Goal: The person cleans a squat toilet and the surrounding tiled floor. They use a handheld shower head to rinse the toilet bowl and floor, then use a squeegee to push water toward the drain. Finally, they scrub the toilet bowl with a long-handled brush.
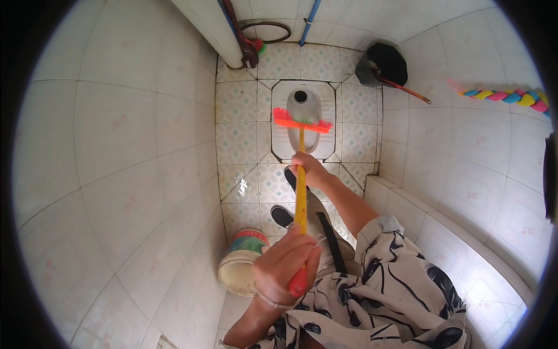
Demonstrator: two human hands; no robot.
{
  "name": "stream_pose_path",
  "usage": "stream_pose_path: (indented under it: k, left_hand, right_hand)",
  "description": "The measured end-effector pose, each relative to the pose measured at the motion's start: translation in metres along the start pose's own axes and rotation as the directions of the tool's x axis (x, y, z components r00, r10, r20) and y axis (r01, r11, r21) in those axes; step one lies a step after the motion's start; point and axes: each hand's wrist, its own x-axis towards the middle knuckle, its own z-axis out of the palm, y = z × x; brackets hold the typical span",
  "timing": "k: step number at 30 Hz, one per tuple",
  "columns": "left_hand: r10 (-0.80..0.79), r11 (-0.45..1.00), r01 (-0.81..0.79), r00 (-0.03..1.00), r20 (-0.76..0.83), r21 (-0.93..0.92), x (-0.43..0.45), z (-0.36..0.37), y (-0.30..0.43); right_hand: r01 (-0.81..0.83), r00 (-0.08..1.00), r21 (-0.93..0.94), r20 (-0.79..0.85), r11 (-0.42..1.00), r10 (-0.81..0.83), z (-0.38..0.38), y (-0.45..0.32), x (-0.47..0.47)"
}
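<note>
Both hands are closed around the yellow handle of a broom [301,187]. My left hand [285,264] grips it near the red end, close to my body. Farther down the handle is my right hand [310,169], its fingers wrapped around the shaft. The broom's orange head [301,125], with pink and green bristles, appears over a white ceramic squat toilet [281,150]. It covers the middle of the bowl from view; whether the bristles touch the toilet I cannot tell. The dark drain hole [301,96] shows beyond the head.
A plastic bucket [239,270] lies or tilts at the left wall. A black-lined bin [388,61] with a red stick [407,91] stands in the far right corner. At far left are a white pipe [209,32] and a dark hose [279,27]. A tiled ledge [453,231] runs along the right.
</note>
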Motion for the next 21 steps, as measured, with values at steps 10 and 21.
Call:
stream_pose_path:
  k: [10,21]
  left_hand:
    - [0.074,0.968,-0.079,0.997,0.028,0.238,0.015,0.001,-0.005]
    - [0.005,0.987,-0.014,0.998,0.058,0.159,0.012,-0.043,0.012]
  right_hand:
    - [0.17,0.982,0.202,0.053,0.965,-0.184,0.036,-0.019,0.073]
    - [0.141,0.989,0.105,-0.067,0.984,-0.134,0.01,-0.05,0.075]
